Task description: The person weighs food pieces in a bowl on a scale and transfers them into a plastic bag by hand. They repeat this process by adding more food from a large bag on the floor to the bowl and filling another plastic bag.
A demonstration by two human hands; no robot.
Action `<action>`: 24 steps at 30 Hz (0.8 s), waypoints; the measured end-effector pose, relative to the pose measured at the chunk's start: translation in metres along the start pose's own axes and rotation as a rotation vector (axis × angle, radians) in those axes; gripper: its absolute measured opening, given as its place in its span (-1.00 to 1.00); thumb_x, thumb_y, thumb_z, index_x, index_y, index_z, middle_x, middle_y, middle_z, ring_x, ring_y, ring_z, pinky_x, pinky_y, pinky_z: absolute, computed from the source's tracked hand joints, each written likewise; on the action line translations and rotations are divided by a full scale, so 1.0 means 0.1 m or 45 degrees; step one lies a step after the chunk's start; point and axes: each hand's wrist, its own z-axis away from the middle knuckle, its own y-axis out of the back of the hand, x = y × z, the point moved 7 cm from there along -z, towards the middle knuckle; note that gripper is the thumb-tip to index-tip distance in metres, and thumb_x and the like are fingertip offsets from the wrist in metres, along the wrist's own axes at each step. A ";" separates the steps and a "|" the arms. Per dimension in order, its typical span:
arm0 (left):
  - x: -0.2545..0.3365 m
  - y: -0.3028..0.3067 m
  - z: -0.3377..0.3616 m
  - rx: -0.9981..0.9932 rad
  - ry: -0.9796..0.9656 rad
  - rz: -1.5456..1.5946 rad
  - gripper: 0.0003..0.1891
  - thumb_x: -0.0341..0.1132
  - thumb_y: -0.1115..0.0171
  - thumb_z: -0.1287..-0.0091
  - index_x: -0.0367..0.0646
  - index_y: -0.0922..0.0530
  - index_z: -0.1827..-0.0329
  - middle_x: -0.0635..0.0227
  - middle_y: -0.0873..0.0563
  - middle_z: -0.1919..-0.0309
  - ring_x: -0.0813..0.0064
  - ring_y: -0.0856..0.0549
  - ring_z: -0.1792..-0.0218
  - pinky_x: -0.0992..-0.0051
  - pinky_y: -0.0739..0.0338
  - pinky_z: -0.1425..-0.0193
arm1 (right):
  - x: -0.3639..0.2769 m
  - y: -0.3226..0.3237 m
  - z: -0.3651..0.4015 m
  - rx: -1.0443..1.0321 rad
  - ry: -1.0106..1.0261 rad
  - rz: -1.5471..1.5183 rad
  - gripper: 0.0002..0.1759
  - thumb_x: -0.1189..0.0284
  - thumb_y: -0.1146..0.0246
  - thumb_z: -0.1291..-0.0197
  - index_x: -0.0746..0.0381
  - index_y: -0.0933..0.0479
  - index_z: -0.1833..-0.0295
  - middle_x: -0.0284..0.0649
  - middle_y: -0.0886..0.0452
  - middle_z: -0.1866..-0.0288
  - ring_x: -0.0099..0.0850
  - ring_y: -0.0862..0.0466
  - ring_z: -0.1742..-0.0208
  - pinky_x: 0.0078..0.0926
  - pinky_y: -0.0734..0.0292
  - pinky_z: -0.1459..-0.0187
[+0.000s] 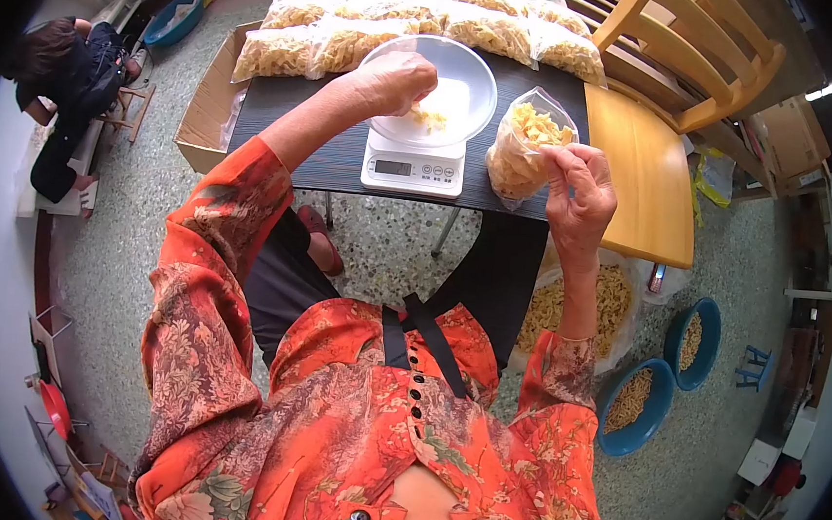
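My left hand (391, 80) reaches into the white bowl (470, 74) that sits on a white digital scale (411, 170), fingers closed over a few yellow snack pieces (430, 117). My right hand (578, 190) pinches the rim of a clear plastic bag (522, 151) filled with the same yellow snacks, holding it upright at the table's front edge. Both sit on a dark table (290, 123).
Several filled snack bags (395, 24) lie in rows at the table's far side. A wooden chair (673, 95) stands to the right, a cardboard box (203, 106) to the left. Blue basins (634, 404) of snacks sit on the floor. Another person (69, 76) crouches at far left.
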 end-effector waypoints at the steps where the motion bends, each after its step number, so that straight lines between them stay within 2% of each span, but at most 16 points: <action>1: -0.01 -0.02 0.00 0.000 0.001 -0.001 -0.88 -0.64 -0.41 -0.07 -0.26 -0.65 0.39 0.10 -0.73 0.37 0.06 -0.74 0.21 0.21 -0.64 0.04 | -0.01 0.00 0.00 0.000 0.000 -0.009 -0.81 0.61 -0.47 -0.17 0.28 -0.73 0.08 -0.20 -0.62 0.19 -0.34 -0.68 0.19 -0.44 -0.64 0.14; 3: 0.03 0.03 0.00 0.117 -0.049 -0.040 -0.89 -0.64 -0.38 -0.07 -0.25 -0.65 0.46 0.10 -0.73 0.46 0.06 -0.74 0.31 0.22 -0.65 0.14 | -0.01 0.00 -0.01 0.007 0.002 -0.015 -0.81 0.61 -0.46 -0.17 0.28 -0.73 0.08 -0.20 -0.62 0.19 -0.34 -0.68 0.20 -0.45 -0.64 0.14; 7: 0.00 0.11 0.01 0.163 -0.068 -0.021 -0.88 -0.67 -0.35 -0.03 -0.24 -0.64 0.48 0.09 -0.73 0.46 0.10 -0.75 0.32 0.28 -0.65 0.19 | 0.01 -0.01 -0.01 0.003 -0.012 -0.025 -0.82 0.61 -0.46 -0.19 0.27 -0.73 0.08 -0.21 -0.63 0.20 -0.35 -0.68 0.19 -0.46 -0.61 0.12; 9: -0.07 0.18 0.02 0.238 -0.069 0.155 -0.89 -0.64 -0.36 -0.03 -0.23 -0.66 0.45 0.18 -0.73 0.49 0.26 -0.76 0.38 0.36 -0.64 0.28 | 0.03 -0.01 -0.02 -0.002 -0.028 -0.037 -0.83 0.61 -0.45 -0.20 0.26 -0.73 0.09 -0.23 -0.65 0.20 -0.37 -0.68 0.17 -0.46 -0.60 0.10; 10: -0.11 0.19 0.03 0.240 -0.070 0.153 -0.89 -0.64 -0.36 -0.03 -0.23 -0.66 0.45 0.18 -0.73 0.49 0.26 -0.76 0.38 0.36 -0.64 0.28 | 0.03 -0.01 -0.02 0.002 -0.016 -0.036 -0.82 0.62 -0.45 -0.19 0.27 -0.73 0.08 -0.21 -0.63 0.21 -0.35 -0.67 0.19 -0.46 -0.61 0.12; 13: -0.29 0.36 0.15 0.351 0.140 0.760 -0.90 -0.54 -0.46 -0.08 -0.23 -0.72 0.34 0.36 -0.76 0.47 0.60 -0.75 0.37 0.52 -0.64 0.28 | 0.03 0.00 -0.01 0.010 -0.003 -0.027 -0.82 0.63 -0.45 -0.18 0.29 -0.72 0.09 -0.20 -0.62 0.21 -0.34 -0.67 0.21 -0.46 -0.62 0.14; 14: -0.35 0.39 0.18 0.369 0.171 1.058 -0.93 -0.50 -0.46 -0.17 -0.24 -0.72 0.33 0.33 -0.78 0.43 0.56 -0.77 0.34 0.53 -0.67 0.22 | 0.04 -0.01 -0.02 0.012 -0.002 -0.024 -0.82 0.63 -0.45 -0.17 0.29 -0.72 0.09 -0.20 -0.62 0.21 -0.34 -0.67 0.21 -0.45 -0.62 0.14; 16: -0.51 0.31 0.17 0.411 0.230 1.792 -0.87 -0.53 -0.49 -0.18 -0.27 -0.73 0.23 0.27 -0.80 0.34 0.44 -0.80 0.30 0.49 -0.76 0.09 | 0.05 -0.02 -0.01 0.018 -0.001 -0.030 -0.82 0.62 -0.45 -0.17 0.29 -0.72 0.09 -0.20 -0.62 0.21 -0.33 -0.67 0.21 -0.44 -0.62 0.14; 17: -0.52 0.28 0.16 0.414 0.222 1.786 -0.87 -0.53 -0.49 -0.18 -0.27 -0.73 0.23 0.27 -0.80 0.34 0.44 -0.80 0.30 0.49 -0.76 0.09 | 0.04 -0.02 -0.02 0.022 -0.004 -0.035 -0.82 0.62 -0.45 -0.17 0.28 -0.72 0.09 -0.20 -0.62 0.21 -0.33 -0.67 0.21 -0.43 -0.62 0.15; 19: -0.53 0.21 0.16 0.508 0.279 2.387 -0.85 -0.50 -0.49 -0.26 -0.25 -0.70 0.16 0.25 -0.79 0.24 0.41 -0.81 0.19 0.48 -0.77 0.01 | 0.03 -0.02 -0.03 0.022 -0.007 -0.019 -0.82 0.62 -0.45 -0.17 0.27 -0.73 0.10 -0.19 -0.63 0.22 -0.32 -0.68 0.21 -0.43 -0.63 0.15; 22: -0.33 0.22 0.07 0.436 0.168 2.563 -0.76 -0.54 -0.50 -0.24 -0.24 -0.69 0.06 0.26 -0.78 0.16 0.47 -0.79 0.10 0.55 -0.77 -0.06 | 0.04 -0.03 -0.05 0.020 -0.016 0.003 -0.82 0.61 -0.45 -0.16 0.26 -0.73 0.10 -0.19 -0.63 0.22 -0.31 -0.69 0.22 -0.42 -0.63 0.16; 24: -0.08 0.22 -0.01 0.432 0.088 2.610 -0.79 -0.52 -0.49 -0.26 -0.25 -0.69 0.07 0.26 -0.78 0.18 0.47 -0.79 0.13 0.54 -0.76 -0.03 | 0.03 -0.03 -0.04 0.015 -0.027 0.021 -0.82 0.61 -0.44 -0.15 0.25 -0.73 0.11 -0.19 -0.64 0.23 -0.30 -0.70 0.22 -0.41 -0.63 0.16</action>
